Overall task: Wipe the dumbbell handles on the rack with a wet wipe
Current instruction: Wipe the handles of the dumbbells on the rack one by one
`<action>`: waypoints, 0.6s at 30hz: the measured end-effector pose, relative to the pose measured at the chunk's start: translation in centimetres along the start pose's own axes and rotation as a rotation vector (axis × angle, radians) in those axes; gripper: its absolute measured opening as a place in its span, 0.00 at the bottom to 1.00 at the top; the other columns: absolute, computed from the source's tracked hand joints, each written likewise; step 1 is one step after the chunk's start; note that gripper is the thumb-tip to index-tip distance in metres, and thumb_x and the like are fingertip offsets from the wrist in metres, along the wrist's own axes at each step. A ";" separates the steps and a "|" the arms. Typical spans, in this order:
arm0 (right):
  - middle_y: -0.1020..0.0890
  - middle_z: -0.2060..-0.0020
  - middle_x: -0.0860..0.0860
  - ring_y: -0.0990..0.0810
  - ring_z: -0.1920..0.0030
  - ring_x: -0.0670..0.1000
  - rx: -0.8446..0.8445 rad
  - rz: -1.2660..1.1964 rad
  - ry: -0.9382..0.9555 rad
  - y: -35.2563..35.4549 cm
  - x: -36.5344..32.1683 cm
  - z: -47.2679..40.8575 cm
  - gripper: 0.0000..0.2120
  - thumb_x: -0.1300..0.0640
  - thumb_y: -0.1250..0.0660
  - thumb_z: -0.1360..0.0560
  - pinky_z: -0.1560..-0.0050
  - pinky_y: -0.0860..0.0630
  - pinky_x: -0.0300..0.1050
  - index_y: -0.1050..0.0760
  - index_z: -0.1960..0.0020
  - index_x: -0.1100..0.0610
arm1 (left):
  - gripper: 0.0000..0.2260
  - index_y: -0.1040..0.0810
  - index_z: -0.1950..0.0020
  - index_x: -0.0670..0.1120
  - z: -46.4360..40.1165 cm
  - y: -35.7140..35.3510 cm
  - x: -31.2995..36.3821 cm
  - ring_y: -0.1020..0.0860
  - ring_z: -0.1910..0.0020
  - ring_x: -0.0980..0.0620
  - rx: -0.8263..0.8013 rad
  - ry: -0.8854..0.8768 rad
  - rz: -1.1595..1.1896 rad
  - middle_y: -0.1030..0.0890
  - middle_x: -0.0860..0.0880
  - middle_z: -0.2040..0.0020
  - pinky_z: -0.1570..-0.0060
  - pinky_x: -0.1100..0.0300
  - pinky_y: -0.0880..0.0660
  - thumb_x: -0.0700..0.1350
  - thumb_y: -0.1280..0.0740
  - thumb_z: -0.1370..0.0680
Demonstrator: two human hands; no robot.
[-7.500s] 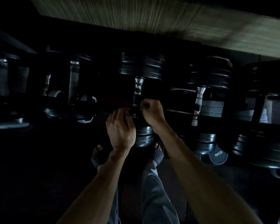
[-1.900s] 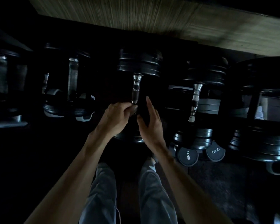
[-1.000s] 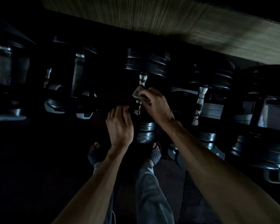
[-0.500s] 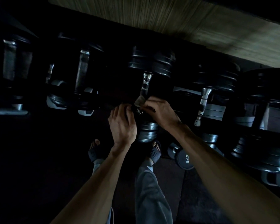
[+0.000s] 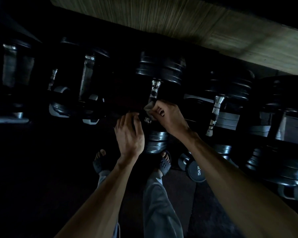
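Observation:
The scene is very dark. A row of black plate dumbbells lies on a rack. The middle dumbbell's chrome handle (image 5: 154, 90) runs from its far plates (image 5: 160, 69) down to its near plates (image 5: 156, 141). My right hand (image 5: 169, 117) is closed around the lower half of that handle, with a crumpled pale wet wipe (image 5: 149, 107) pressed between fingers and metal. My left hand (image 5: 129, 134) rests just left of it, fingers curled at the rack's edge beside the near plates; whether it grips anything is hidden.
Another chrome handle (image 5: 215, 112) shines on the dumbbell to the right, and fainter ones (image 5: 87, 81) to the left. A round 5 kg dumbbell (image 5: 196, 170) lies on the floor by my right foot. A wooden wall panel (image 5: 179, 19) runs behind the rack.
My right hand with the wipe has slid down the handle toward the near plates, baring more chrome above it. My left hand has stayed in place.

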State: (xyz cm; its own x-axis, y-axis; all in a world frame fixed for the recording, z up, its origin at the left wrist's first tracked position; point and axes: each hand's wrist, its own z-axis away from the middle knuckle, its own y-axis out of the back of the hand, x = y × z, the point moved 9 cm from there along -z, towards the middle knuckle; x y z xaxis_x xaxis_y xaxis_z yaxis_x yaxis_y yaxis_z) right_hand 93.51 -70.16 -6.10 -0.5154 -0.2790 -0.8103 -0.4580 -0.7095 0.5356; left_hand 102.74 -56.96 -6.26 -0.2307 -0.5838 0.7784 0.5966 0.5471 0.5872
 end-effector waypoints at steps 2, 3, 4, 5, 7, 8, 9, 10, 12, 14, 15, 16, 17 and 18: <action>0.18 0.56 0.36 0.19 0.54 0.35 -0.021 -0.019 -0.025 -0.6 0.5 0.4 0.15 0.60 0.27 0.24 0.54 0.25 0.30 0.27 0.60 0.42 | 0.17 0.21 0.48 0.46 0.0 -0.1 -0.1 0.24 0.51 0.52 -0.004 0.008 -0.006 0.18 0.52 0.52 0.45 0.52 0.28 0.49 0.49 0.21; 0.16 0.54 0.39 0.18 0.53 0.36 -0.054 -0.026 -0.036 -0.9 0.7 0.5 0.15 0.60 0.26 0.24 0.52 0.23 0.34 0.26 0.59 0.41 | 0.17 0.21 0.49 0.46 0.0 -0.1 -0.2 0.24 0.52 0.52 -0.003 0.009 -0.008 0.19 0.52 0.53 0.45 0.51 0.28 0.49 0.49 0.21; 0.15 0.54 0.41 0.17 0.53 0.37 -0.079 -0.027 -0.041 -1.1 0.9 0.6 0.14 0.60 0.26 0.25 0.52 0.22 0.36 0.25 0.59 0.42 | 0.17 0.21 0.49 0.46 0.0 -0.1 -0.2 0.24 0.52 0.51 0.000 0.007 -0.009 0.19 0.52 0.53 0.46 0.50 0.28 0.49 0.49 0.21; 0.16 0.55 0.41 0.17 0.54 0.37 -0.073 -0.028 -0.040 -0.9 1.0 0.4 0.13 0.60 0.26 0.25 0.53 0.22 0.35 0.24 0.60 0.44 | 0.17 0.21 0.49 0.46 0.1 0.0 -0.2 0.23 0.51 0.51 0.003 0.005 -0.007 0.19 0.52 0.53 0.45 0.50 0.28 0.49 0.49 0.21; 0.19 0.60 0.35 0.19 0.58 0.33 0.019 -0.048 -0.028 0.2 0.6 -0.1 0.10 0.61 0.26 0.25 0.58 0.25 0.29 0.24 0.61 0.52 | 0.17 0.21 0.47 0.47 0.1 0.0 -0.2 0.22 0.50 0.50 0.006 0.008 0.007 0.18 0.52 0.51 0.45 0.51 0.28 0.49 0.49 0.21; 0.22 0.61 0.33 0.20 0.59 0.31 0.085 -0.059 -0.026 0.7 0.3 -0.2 0.08 0.61 0.27 0.25 0.59 0.26 0.27 0.24 0.60 0.57 | 0.17 0.21 0.47 0.47 0.1 0.0 -0.1 0.22 0.50 0.50 0.005 0.007 0.009 0.18 0.52 0.51 0.45 0.51 0.28 0.49 0.49 0.21; 0.23 0.62 0.33 0.21 0.59 0.30 0.142 -0.062 -0.036 1.0 0.3 -0.3 0.07 0.62 0.27 0.24 0.60 0.27 0.26 0.23 0.59 0.61 | 0.17 0.21 0.47 0.47 0.0 0.0 -0.1 0.22 0.50 0.51 0.005 0.004 0.006 0.18 0.52 0.51 0.45 0.51 0.28 0.49 0.49 0.21; 0.23 0.63 0.33 0.21 0.59 0.30 0.169 -0.066 -0.051 1.0 0.4 -0.3 0.07 0.62 0.27 0.24 0.60 0.27 0.26 0.23 0.59 0.62 | 0.17 0.21 0.47 0.47 0.0 0.0 0.0 0.22 0.50 0.51 0.003 0.005 0.005 0.18 0.52 0.51 0.45 0.52 0.28 0.49 0.49 0.21; 0.20 0.61 0.35 0.19 0.57 0.33 0.134 -0.099 -0.108 0.1 1.4 0.4 0.10 0.61 0.27 0.24 0.57 0.25 0.29 0.24 0.62 0.56 | 0.17 0.21 0.47 0.46 0.0 0.0 -0.1 0.23 0.50 0.52 0.003 0.012 0.006 0.18 0.52 0.51 0.45 0.52 0.28 0.48 0.48 0.21; 0.16 0.58 0.39 0.17 0.54 0.38 0.048 -0.147 -0.165 -1.0 1.9 0.8 0.13 0.59 0.26 0.25 0.53 0.21 0.38 0.25 0.63 0.49 | 0.17 0.21 0.47 0.46 0.1 0.1 -0.2 0.23 0.50 0.51 0.010 0.011 -0.002 0.18 0.51 0.51 0.45 0.51 0.28 0.48 0.48 0.21; 0.16 0.58 0.39 0.17 0.55 0.37 0.034 -0.151 -0.175 -1.0 1.9 0.7 0.12 0.58 0.26 0.25 0.54 0.21 0.36 0.25 0.63 0.49 | 0.17 0.21 0.47 0.46 0.1 0.0 -0.2 0.23 0.49 0.51 0.010 0.009 -0.002 0.18 0.51 0.51 0.45 0.50 0.28 0.48 0.48 0.21; 0.17 0.61 0.38 0.18 0.59 0.35 0.062 -0.136 -0.163 -0.7 1.5 0.3 0.12 0.57 0.26 0.24 0.58 0.24 0.31 0.25 0.63 0.51 | 0.17 0.21 0.47 0.46 0.1 0.0 -0.2 0.23 0.49 0.50 0.010 0.008 0.000 0.18 0.51 0.50 0.45 0.50 0.27 0.48 0.48 0.21; 0.19 0.65 0.38 0.20 0.63 0.34 0.130 -0.123 -0.144 0.0 0.8 -0.1 0.12 0.56 0.27 0.23 0.61 0.27 0.28 0.25 0.63 0.55 | 0.17 0.21 0.47 0.47 0.0 0.0 -0.2 0.23 0.49 0.50 0.009 0.009 0.001 0.18 0.51 0.50 0.45 0.50 0.27 0.49 0.48 0.21; 0.21 0.68 0.39 0.21 0.66 0.34 0.222 -0.125 -0.124 0.7 0.1 -0.5 0.12 0.55 0.28 0.23 0.64 0.28 0.28 0.25 0.62 0.60 | 0.17 0.21 0.47 0.47 0.0 -0.1 -0.2 0.23 0.48 0.50 0.005 0.013 0.002 0.18 0.51 0.50 0.45 0.49 0.27 0.49 0.48 0.21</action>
State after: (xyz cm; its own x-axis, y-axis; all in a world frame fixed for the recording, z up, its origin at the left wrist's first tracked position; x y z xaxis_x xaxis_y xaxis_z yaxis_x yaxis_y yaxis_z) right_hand 93.48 -71.07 -5.94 -0.5233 -0.1075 -0.8454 -0.6640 -0.5704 0.4835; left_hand 102.74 -56.88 -6.47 -0.2191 -0.5903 0.7769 0.5929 0.5518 0.5865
